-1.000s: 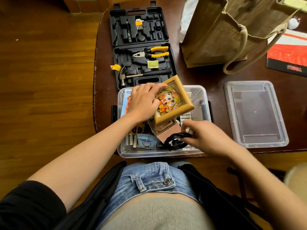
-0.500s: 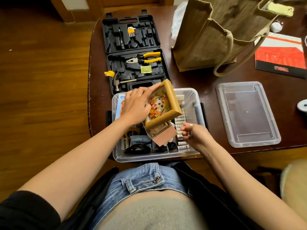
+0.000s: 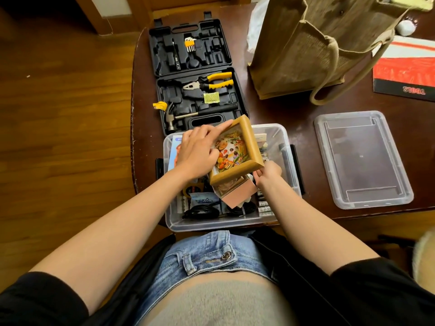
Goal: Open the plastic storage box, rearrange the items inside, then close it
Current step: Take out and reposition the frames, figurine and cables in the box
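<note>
Dark wood tabletop (image 3: 294, 109), open black tool case (image 3: 197, 74) at far side, jute bag (image 3: 313, 43) to its right. Clear storage box (image 3: 286, 147) at near edge, lid (image 3: 362, 158) off, flat on tabletop well apart to the right; so mid-rearrange, by my read. Box packed: cables, battery packs, booklets. Wooden picture frame (image 3: 249, 142) tilted up above the contents, long edge running near-left to far-right, picture side facing up-left. Left hand (image 3: 200, 154) over the frame's left side, fingers curled on the top edge and glass: gripping it. Right hand (image 3: 267, 176) just right of the frame's near corner, fingertips pinching that corner. Both touching; 2-hand hold. Next move likely hinges on laying the frame flat along the box's long axis; stuff beneath may block seating.
</note>
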`<state>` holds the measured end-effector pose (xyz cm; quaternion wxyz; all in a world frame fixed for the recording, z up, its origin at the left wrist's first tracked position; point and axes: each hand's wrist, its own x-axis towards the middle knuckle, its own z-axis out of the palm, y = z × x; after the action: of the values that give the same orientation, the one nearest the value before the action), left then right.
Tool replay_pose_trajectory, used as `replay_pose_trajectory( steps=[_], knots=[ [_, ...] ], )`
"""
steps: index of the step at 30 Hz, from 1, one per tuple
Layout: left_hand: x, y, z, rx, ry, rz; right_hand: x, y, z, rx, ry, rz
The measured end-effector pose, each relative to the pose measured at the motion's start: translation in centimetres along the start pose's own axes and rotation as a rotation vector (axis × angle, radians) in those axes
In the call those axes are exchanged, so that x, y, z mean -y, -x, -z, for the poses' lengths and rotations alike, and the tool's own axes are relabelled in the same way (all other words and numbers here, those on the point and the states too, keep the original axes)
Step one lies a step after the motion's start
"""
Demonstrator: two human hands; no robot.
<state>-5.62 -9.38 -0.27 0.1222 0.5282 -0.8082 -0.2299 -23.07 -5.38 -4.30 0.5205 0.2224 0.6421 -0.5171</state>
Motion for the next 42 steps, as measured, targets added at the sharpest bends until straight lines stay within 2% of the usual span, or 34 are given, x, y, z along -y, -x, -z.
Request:
replay_pose_trajectory(
  steps=[4, 8, 21, 24, 26, 29, 31, 32, 34, 35, 37, 39, 42],
  knots=[
    [0.0, 0.0, -0.1, 0.006, 0.000, 0.007, -0.4, -0.1, 0.2, -0.008, -0.020, -0.022],
    [0.0, 0.0, 0.0, -0.001, 0.001, 0.007, -0.4, 0.1, 0.0, -0.004, 0.061, 0.018],
    [-0.1, 0.0, 0.0, -0.003, -0.006, 0.004, 0.7, -0.3, 0.3, 0.207, 0.103, 0.006],
    [0.0, -0.1, 0.0, 0.008, -0.010, 0.005, 1.2, 0.5, 0.7, 0.214, 0.196, 0.043],
    [-0.1, -0.1, 0.0, 0.016, -0.005, 0.001, 1.3, 2.0, 1.7, 0.203, 0.382, 0.176],
    [0.0, -0.3, 0.2, 0.033, 0.013, -0.007, 1.0, 5.4, 4.8, 0.245, 0.670, 0.641],
    [0.2, -0.4, 0.3, 0.045, 0.029, -0.011, 0.8, 8.1, 6.9, 0.448, 0.781, 0.865],
    [0.3, -0.4, 0.4, 0.051, 0.035, -0.014, 0.7, 9.6, 7.5, 0.611, 0.855, 0.896],
    [0.5, -0.5, 0.5, 0.068, 0.047, -0.020, 0.2, 11.7, 7.2, 0.933, 1.095, 0.832],
    [0.5, -0.6, 0.6, 0.079, 0.052, -0.023, -0.5, 12.2, 6.5, 1.037, 1.262, 0.812],
    [0.6, -0.7, 0.7, 0.100, 0.056, -0.025, -2.5, 12.2, 4.4, 1.157, 1.600, 0.904],
    [0.6, -0.7, 0.9, 0.114, 0.062, -0.018, -5.2, 11.3, 2.2, 1.196, 1.908, 1.077],
    [0.4, -0.6, 1.0, 0.120, 0.075, -0.006, -9.1, 10.0, -0.6, 1.072, 2.289, 1.262]
  ],
)
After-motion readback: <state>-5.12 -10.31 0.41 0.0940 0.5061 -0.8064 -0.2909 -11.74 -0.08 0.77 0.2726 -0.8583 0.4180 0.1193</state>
